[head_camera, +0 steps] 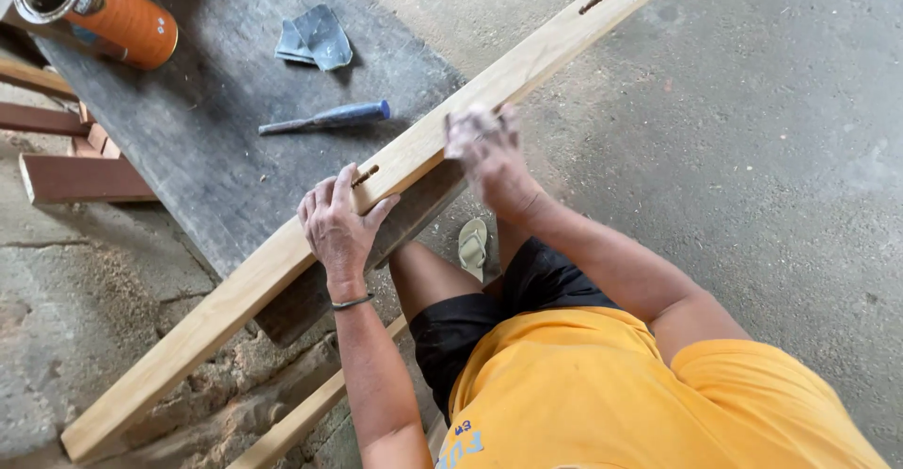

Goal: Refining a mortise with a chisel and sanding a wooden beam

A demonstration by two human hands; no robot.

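A long pale wooden board (235,290) with slotted mortises lies slantwise over the edge of a dark workbench (207,121). My left hand (339,229) presses flat on the board beside one slot, fingers curled over its far edge. Further up the board, my right hand (484,144) is blurred and grips a small pale piece of sandpaper against the board's near edge.
On the bench lie a blue-handled chisel (329,117), a folded grey sheet of sandpaper (315,38) and an orange can (99,8) on its side. Reddish wood offcuts (75,177) sit at left. Sawdust covers the concrete floor below; a sandal (472,243) shows by my leg.
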